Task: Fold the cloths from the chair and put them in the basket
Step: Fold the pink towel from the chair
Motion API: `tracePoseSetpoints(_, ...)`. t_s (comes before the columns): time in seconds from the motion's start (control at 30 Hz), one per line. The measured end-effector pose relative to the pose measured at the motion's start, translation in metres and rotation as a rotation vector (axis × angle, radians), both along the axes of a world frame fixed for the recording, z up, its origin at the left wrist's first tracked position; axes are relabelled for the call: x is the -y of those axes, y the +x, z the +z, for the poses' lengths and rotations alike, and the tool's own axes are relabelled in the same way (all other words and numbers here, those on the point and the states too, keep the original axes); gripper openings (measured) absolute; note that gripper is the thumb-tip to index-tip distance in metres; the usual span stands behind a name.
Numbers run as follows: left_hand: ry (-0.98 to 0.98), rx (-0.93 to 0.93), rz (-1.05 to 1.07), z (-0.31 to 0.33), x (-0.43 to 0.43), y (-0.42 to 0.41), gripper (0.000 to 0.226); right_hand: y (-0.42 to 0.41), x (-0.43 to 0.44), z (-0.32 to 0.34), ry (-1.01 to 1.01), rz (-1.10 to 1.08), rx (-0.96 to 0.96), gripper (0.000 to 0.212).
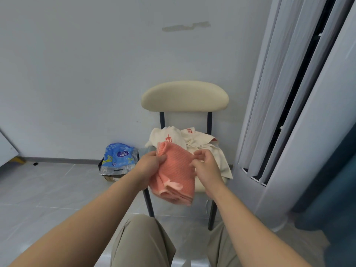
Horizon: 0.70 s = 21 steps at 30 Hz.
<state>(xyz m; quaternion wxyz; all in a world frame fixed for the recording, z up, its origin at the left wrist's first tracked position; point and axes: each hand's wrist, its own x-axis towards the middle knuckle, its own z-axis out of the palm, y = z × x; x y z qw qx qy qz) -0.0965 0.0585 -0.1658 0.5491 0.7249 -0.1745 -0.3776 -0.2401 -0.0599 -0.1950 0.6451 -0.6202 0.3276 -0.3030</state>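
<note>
Both hands hold a folded pink cloth in front of the chair.

The left hand (152, 166) grips the pink cloth (176, 175) at its upper left edge; the right hand (207, 166) pinches its upper right edge. The cloth hangs with its long axis running downward, layered folds at the bottom. Behind it, cream cloths (194, 141) with red printed characters, too small to read, lie heaped on the chair (185, 96) seat. A blue printed bag (118, 157) sits on the floor to the left.

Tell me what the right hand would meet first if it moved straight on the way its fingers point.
Probably the pink cloth: the right hand points left at its upper edge, seemingly already touching.
</note>
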Motion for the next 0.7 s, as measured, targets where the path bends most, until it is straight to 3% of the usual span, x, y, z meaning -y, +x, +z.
tracePoseSetpoints(0.1,0.0,0.199,-0.244,0.011,-0.01,0.01,0.025,-0.01,0.019,-0.005,-0.333,0.066,-0.184,0.05)
tracePoseSetpoints(0.17,0.017,0.305,-0.321,0.019,-0.014,0.016,0.037,-0.012,0.028,-0.005,-0.476,0.174,-0.25,0.045)
tracePoseSetpoints(0.27,0.005,0.368,-0.325,0.026,-0.015,0.023,0.042,-0.013,0.029,-0.001,-0.451,0.3,-0.211,0.029)
tracePoseSetpoints(0.43,-0.083,0.292,-0.24,0.032,-0.015,0.025,0.03,-0.02,0.031,0.0,-0.351,0.408,-0.047,0.029)
tracePoseSetpoints(0.57,-0.1,0.323,-0.2,0.031,-0.015,0.027,0.029,-0.022,0.031,0.003,-0.458,0.47,-0.175,0.024)
tracePoseSetpoints(0.7,-0.059,0.42,-0.2,0.026,-0.02,0.045,0.013,-0.027,0.031,0.012,-0.634,0.605,-0.398,0.04)
